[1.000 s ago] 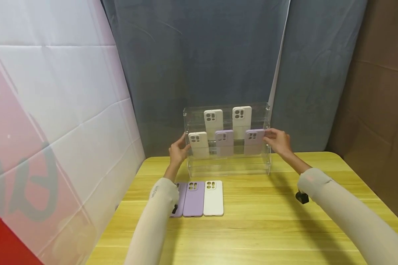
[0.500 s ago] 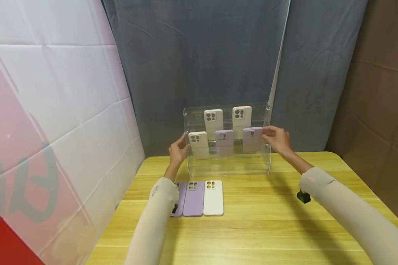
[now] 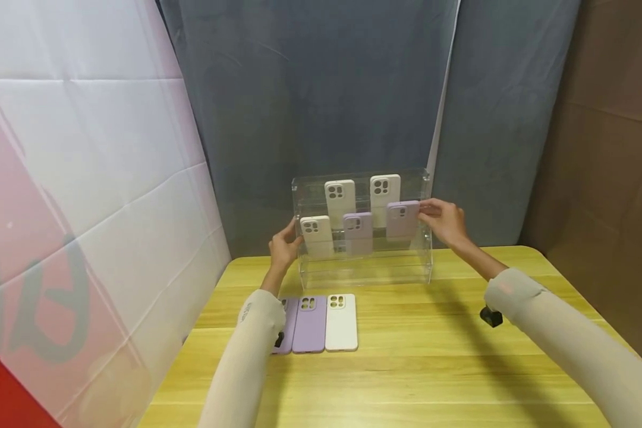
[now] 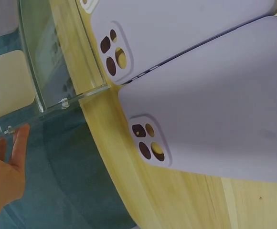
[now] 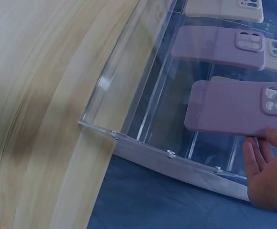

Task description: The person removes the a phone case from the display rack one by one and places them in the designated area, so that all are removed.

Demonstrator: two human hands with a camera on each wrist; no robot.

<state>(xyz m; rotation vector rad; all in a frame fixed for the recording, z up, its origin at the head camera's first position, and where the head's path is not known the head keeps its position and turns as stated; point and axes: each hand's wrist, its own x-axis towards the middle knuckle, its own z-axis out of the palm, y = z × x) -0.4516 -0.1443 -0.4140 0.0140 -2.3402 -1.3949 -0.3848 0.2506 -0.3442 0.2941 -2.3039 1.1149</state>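
Note:
My right hand (image 3: 445,223) pinches the side edge of a purple phone case (image 3: 401,221) between thumb and fingers. This case is at the right of the middle tier of a clear acrylic display rack (image 3: 366,277); its lower part shows through the clear front in the right wrist view. My left hand (image 3: 283,249) grips the rack's left side, thumb in front. Beside the held case stand another purple case (image 3: 358,235) and a white case (image 3: 317,236). Two more white cases, a left one (image 3: 340,203) and a right one (image 3: 385,193), stand on the top tier.
On the wooden table (image 3: 406,368), a white case (image 3: 342,324) and a purple case (image 3: 310,326) lie flat before the rack. Another purple case (image 4: 215,105) lies beside them, partly hidden by my left sleeve in the head view. A grey curtain (image 3: 321,89) hangs behind.
My right hand has raised the purple case and shifted it slightly left within the rack. My left hand keeps its grip on the rack's side. The head view has shifted slightly.

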